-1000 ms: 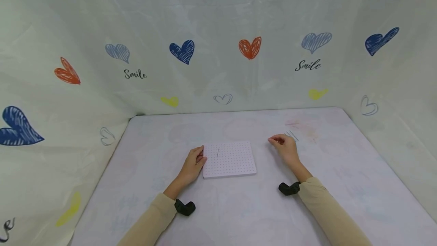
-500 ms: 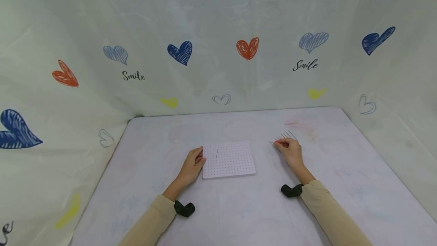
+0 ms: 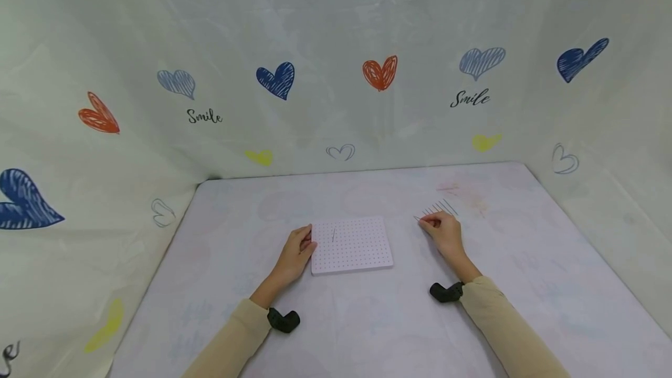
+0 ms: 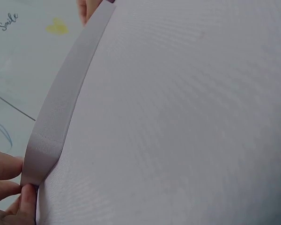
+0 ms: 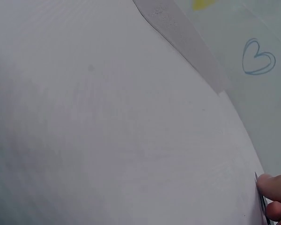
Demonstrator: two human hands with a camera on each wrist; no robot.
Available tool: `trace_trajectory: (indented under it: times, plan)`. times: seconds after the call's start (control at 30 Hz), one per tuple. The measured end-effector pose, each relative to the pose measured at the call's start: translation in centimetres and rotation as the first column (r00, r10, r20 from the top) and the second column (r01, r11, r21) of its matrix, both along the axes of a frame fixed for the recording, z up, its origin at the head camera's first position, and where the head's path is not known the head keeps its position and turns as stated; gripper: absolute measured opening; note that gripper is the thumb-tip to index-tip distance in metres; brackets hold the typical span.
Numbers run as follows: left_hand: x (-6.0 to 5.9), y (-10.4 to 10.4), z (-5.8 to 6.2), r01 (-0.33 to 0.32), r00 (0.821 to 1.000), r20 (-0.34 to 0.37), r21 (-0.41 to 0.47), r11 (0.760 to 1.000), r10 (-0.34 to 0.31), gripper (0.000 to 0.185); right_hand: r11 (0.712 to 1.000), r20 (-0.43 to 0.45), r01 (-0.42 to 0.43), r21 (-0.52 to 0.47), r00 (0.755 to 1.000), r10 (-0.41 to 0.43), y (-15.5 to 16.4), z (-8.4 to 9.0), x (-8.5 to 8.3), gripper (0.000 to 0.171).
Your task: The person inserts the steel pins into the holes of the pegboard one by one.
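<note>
A white pegboard [image 3: 352, 247] with a grid of small holes lies mid-table. One thin dark rod [image 3: 333, 235] stands up from its upper left part. My left hand [image 3: 294, 254] holds the board's left edge; in the left wrist view its fingertips [image 4: 9, 166] and thumb sit right at the board's corner. To the right of the board, my right hand [image 3: 443, 235] pinches a thin dark rod [image 5: 262, 199] between thumb and fingertips, its tip poking out past them. Several more thin rods [image 3: 438, 207] lie in a slanted row just behind this hand.
The table is covered in a whitish cloth [image 3: 341, 325] with faint stains. White sheets [image 3: 325, 28] printed with hearts and "Smile" hang behind and beside it. Each wrist wears a black camera mount [image 3: 284, 321].
My right hand has moved slightly right and lower to the left end of the row of rods, uncovering more of the row; a rod now shows at its fingertips. The left hand stays at the board.
</note>
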State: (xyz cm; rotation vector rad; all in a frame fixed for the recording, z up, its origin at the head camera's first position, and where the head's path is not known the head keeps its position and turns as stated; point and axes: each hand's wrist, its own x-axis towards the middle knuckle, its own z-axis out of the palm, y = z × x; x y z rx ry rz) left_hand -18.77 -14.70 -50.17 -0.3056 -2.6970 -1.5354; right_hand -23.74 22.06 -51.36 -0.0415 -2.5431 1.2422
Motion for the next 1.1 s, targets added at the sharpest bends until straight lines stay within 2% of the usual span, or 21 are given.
trace_trajectory:
  times: [0.27,0.4,0.73,1.1]
  plan:
    - [-0.06,0.11,0.15,-0.007,1.000,0.023,0.004,1.000,0.007,0.052,1.000,-0.004,-0.013,0.025,1.000,0.013,-0.23,0.32,0.16,0.011]
    - [0.00,0.23,0.25,-0.005,1.000,0.008,0.006,1.000,0.005,0.051,0.999,0.016,-0.034,0.020,0.999,0.033,-0.24,0.13,0.03,0.010]
    - [0.08,0.06,-0.09,-0.021,1.000,0.020,0.001,1.000,0.021,0.052,0.998,0.020,-0.056,0.006,0.998,0.056,-0.65,-0.02,-0.08,0.008]
    - [0.13,0.15,-0.05,-0.012,1.000,0.020,0.015,1.000,0.012,0.051,0.999,0.023,-0.011,0.039,1.000,0.010,-0.27,0.17,0.20,0.011]
